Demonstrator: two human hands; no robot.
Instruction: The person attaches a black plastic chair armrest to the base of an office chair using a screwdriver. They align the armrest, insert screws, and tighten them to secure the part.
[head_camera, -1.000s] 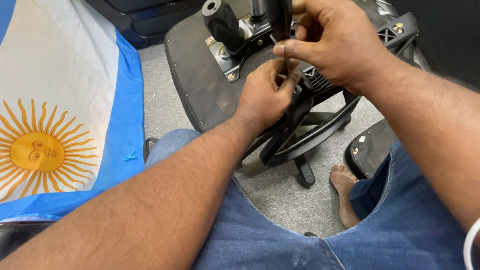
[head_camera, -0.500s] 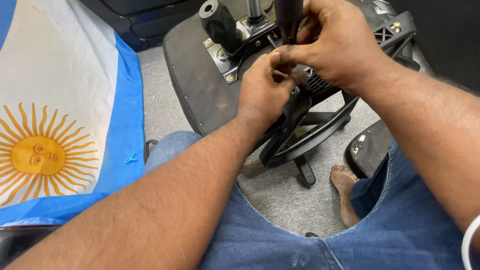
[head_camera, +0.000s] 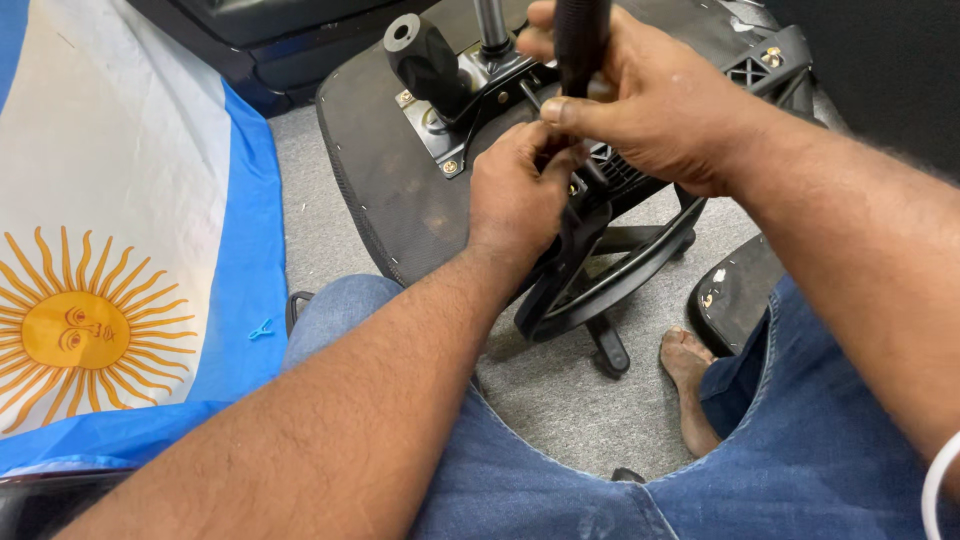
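Observation:
An office chair lies tipped over with the black underside of its seat (head_camera: 385, 170) facing me. A metal mechanism plate (head_camera: 450, 140) with brass screws is bolted to it, beside a black knob (head_camera: 420, 55). My right hand (head_camera: 665, 100) is closed around a black tool handle (head_camera: 582, 40) held upright over the mechanism. My left hand (head_camera: 515, 195) pinches a small part just below the tool tip, against the chair's black frame; the part itself is hidden by my fingers.
A light-blue and white flag with a yellow sun (head_camera: 110, 250) lies on the grey carpet to the left. My jeans-clad legs (head_camera: 560, 480) fill the foreground, with a bare foot (head_camera: 690, 365). A second black plate (head_camera: 735, 290) rests at the right.
The view has drifted slightly. My right hand has raised the tool handle higher over the mechanism, while my left hand stays at the same spot.

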